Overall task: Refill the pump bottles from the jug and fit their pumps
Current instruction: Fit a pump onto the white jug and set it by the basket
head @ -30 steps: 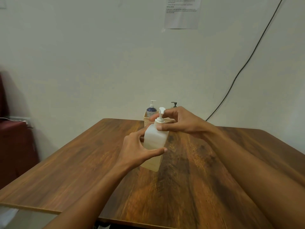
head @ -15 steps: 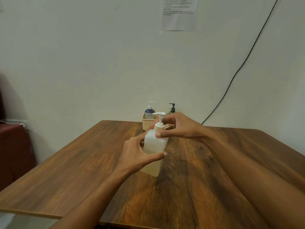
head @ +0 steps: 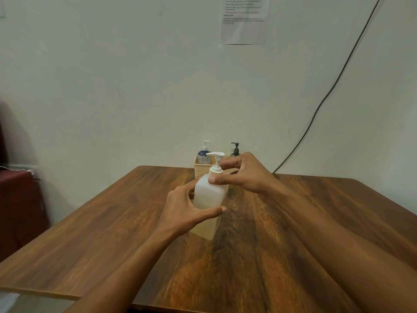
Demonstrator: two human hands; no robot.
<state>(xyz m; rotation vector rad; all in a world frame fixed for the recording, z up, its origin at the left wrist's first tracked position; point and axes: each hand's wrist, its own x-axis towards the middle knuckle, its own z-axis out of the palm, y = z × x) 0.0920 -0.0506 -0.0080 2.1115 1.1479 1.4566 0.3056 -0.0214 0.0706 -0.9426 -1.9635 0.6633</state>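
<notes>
Grips the bottle (head: 208, 199) with the left hand (head: 182, 211), about the middle of the tabletop (head: 293, 245). Thumb laid across the near face, the other fingers curled round the far side, so clamped on the white body. Bottle tilted, top leaning away and a little to the right. Lower corner down at the wood, but cannot tell if touching or just above. Pale yellowish liquid in the lower part.

Pinches the pump (head: 216, 163) with the right hand (head: 246, 175). Thumb at the front, on the shoulder just under the white collar; forefinger behind the stem; fingers closed on it, the rest curled behind. Pump seated on the neck, nozzle pointing left.

At the far edge, against the wall, a small cream basket (head: 200, 170), partly hidden by the bottle and the right hand. In it a blue bottle (head: 203, 155) with white pump, upright. To its right a dark bottle (head: 235, 150) with black pump, base hidden behind the right hand. On the wall above, a printed paper (head: 244, 21), text too small to read, and a black cable (head: 327, 96) running down slantwise to the tabletop's back edge. At far left a dark red cabinet (head: 20, 211), blurred.
</notes>
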